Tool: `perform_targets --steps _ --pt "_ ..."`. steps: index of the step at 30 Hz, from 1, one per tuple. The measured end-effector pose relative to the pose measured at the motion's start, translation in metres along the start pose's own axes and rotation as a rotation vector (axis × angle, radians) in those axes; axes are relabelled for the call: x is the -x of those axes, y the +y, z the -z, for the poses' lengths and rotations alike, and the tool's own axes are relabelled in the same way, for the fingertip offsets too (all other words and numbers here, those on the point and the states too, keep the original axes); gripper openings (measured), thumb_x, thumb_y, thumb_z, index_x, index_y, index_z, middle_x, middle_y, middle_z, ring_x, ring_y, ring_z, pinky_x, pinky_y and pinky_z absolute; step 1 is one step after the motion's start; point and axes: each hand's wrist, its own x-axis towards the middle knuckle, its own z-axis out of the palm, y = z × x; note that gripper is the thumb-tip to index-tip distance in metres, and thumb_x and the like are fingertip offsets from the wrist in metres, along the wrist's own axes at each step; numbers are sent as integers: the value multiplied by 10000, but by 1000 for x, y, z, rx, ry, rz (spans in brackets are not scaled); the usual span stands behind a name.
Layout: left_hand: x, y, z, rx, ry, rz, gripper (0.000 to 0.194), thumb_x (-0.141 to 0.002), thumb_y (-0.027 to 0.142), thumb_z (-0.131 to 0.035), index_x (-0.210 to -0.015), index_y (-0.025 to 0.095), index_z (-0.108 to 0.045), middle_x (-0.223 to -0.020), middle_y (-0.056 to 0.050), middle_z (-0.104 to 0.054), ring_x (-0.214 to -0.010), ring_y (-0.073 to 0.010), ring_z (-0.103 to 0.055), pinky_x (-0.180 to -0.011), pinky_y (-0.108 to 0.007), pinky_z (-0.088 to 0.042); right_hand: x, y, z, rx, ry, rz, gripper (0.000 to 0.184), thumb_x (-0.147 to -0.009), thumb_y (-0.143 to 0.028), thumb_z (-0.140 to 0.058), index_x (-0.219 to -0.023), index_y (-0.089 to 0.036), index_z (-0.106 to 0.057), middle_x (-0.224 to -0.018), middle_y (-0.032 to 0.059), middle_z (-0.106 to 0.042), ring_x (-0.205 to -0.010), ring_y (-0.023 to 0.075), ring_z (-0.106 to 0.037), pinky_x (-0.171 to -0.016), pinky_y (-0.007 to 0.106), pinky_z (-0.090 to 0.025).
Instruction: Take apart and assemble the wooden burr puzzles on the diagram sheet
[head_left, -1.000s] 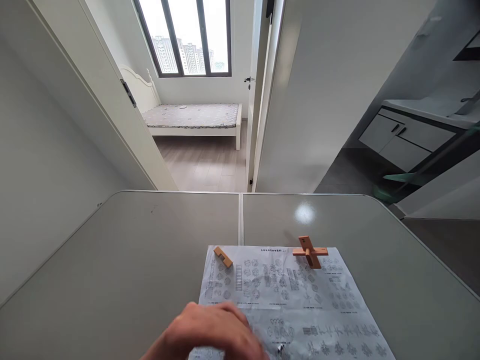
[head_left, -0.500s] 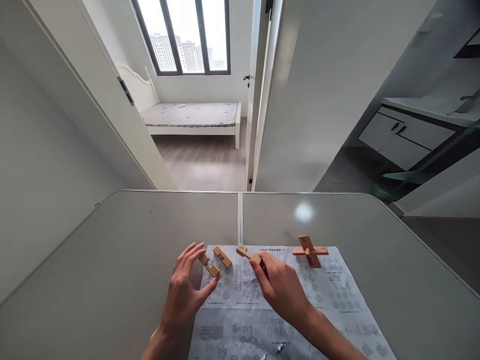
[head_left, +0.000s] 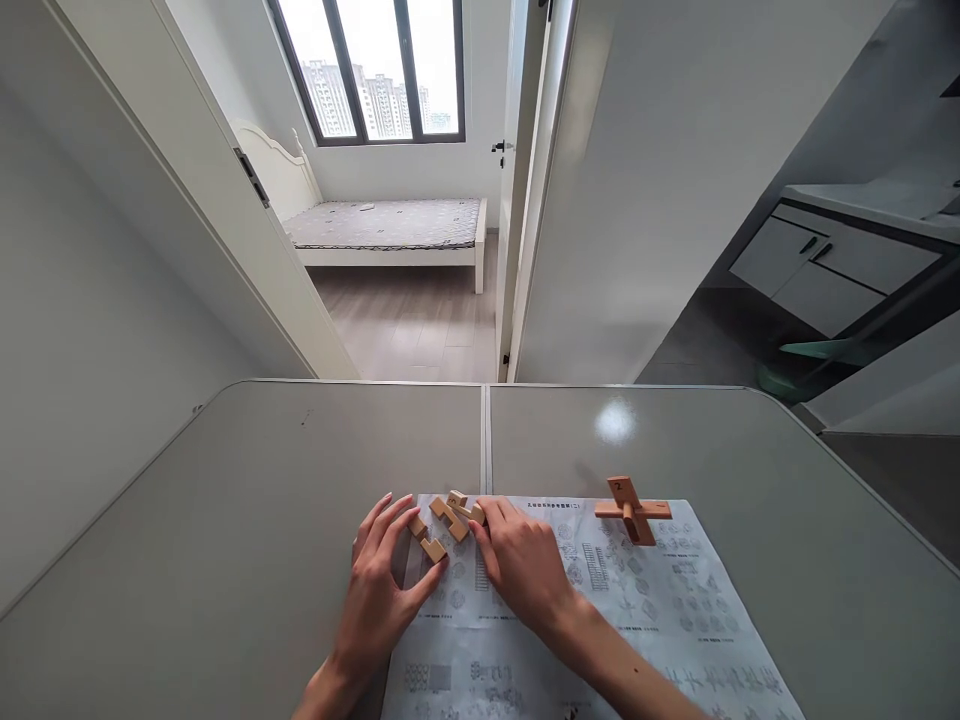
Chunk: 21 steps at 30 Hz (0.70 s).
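Note:
My left hand [head_left: 390,570] curves around a notched wooden puzzle piece [head_left: 427,540], thumb at its near end and fingertips at its far end. Between my hands, a second notched wooden piece [head_left: 450,521] lies on the printed sheet [head_left: 525,625]. My right hand [head_left: 521,555] pinches a third light wooden piece [head_left: 457,499], marked with a numeral, close to the second one; whether they touch I cannot tell. Part of the third piece is hidden by my right fingers. Toward the sheet's right stands a cross-shaped assembly [head_left: 632,510] of darker wooden pieces, with a "2" on one.
The sheet lies on a grey table [head_left: 225,540] with a seam [head_left: 486,440] down its far half. Past the table's far edge are a doorway, a bed [head_left: 390,225] and a window [head_left: 375,70]. A white cabinet [head_left: 832,260] stands at the right.
My right hand has moved left with its wooden piece, bringing it close to the piece in the middle. My left hand stays around its piece. The view has shifted slightly.

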Motion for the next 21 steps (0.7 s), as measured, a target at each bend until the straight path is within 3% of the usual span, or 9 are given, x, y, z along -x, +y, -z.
perform_targets --steps 8,14,17,21 --pt "0 -1 -2 -27 -19 -12 504 -957 388 -730 -1413 273 -550 -1499 -115 -601 -1494 -376 -457 -1194 -625 -455 7 -1 5 26 -68 72 358 -1088 -212 -540 -1440 -159 -574 -1147 124 -739 -1026 275 -732 -788 334 -560" --pt "1 -3 -4 -46 -4 -11 509 -961 408 -716 -1425 272 -557 -1499 -120 -592 -1483 -380 -467 -1181 -612 -471 21 6 25 -143 -109 69 347 -1063 -168 -487 -1393 -187 -593 -1113 107 -696 -917 278 -713 -752 376 -554" --pt "1 -4 -4 -45 -5 3 544 -951 420 -720 -1448 282 -546 -1522 -121 -567 -1482 -385 -468 -1186 -619 -464 31 13 38 -378 -87 7 281 -1085 -251 -463 -1293 -204 -646 -1043 81 -691 -821 236 -678 -745 369 -523" --pt "0 -2 -3 -37 -11 30 629 -937 449 -729 -1499 290 -496 -1555 -131 -527 -1475 -397 -473 -1180 -633 -460 45 29 48 -967 -130 -257 355 -1056 -517 -568 -1036 -188 -700 -820 23 -646 -686 173 -590 -639 297 -463"
